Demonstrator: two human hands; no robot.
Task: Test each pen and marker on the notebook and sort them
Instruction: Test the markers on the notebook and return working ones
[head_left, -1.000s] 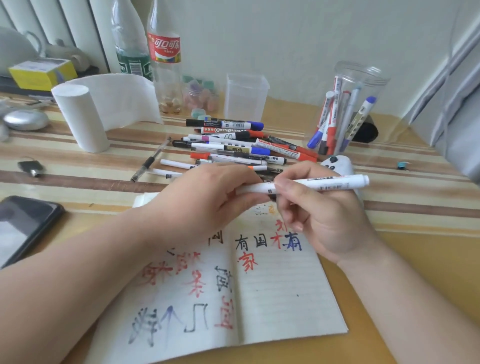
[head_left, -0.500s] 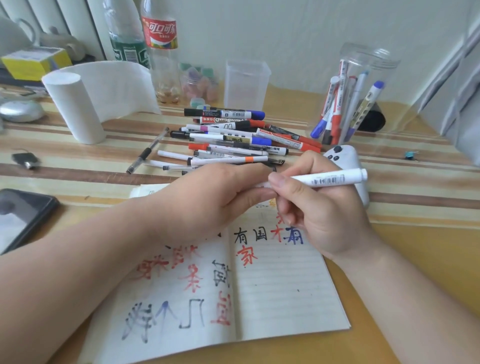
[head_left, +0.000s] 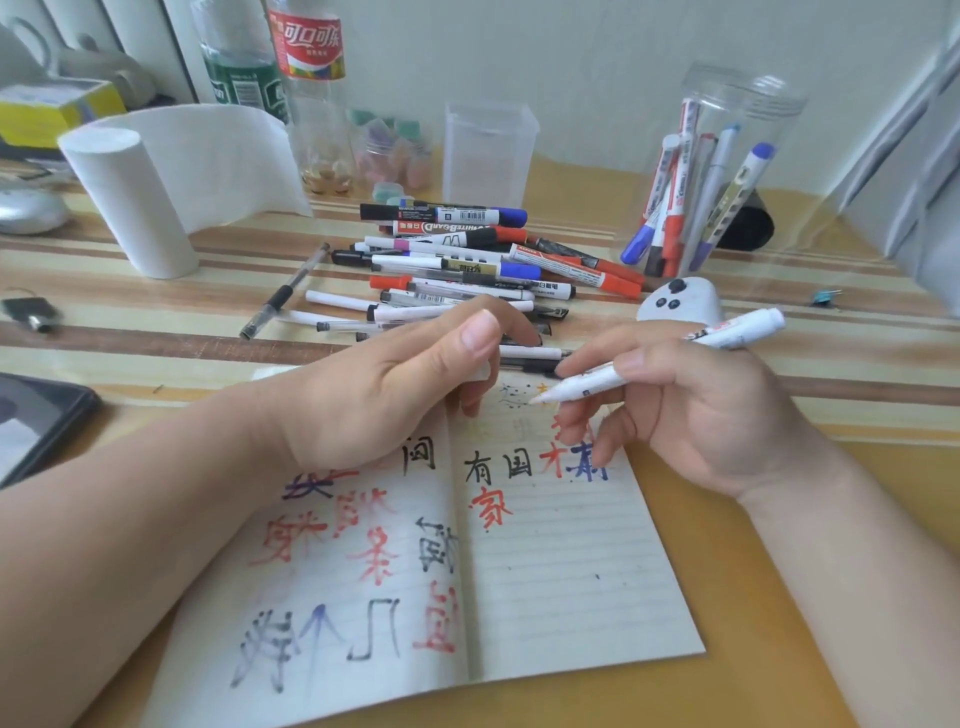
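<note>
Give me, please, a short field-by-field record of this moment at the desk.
left hand: grips a white cap
right hand: holds white marker, tip bare
tip position: over the top of the notebook, right page; contact unclear
pile: loose pens beyond the notebook
clear jar: several markers standing inside

A home desk or study corner is suggested. A striped table (head_left: 156, 332) is crowded with household odds: a tissue roll (head_left: 130, 208), a cola bottle (head_left: 311, 78), a phone (head_left: 36, 421) and a game controller (head_left: 680, 306). A lined notebook (head_left: 561, 571) and a heap of markers (head_left: 457, 260) are laid out beside a clear jar (head_left: 779, 119). What may be a radiator (head_left: 104, 26) is seen, blurred, at the back left.
</note>
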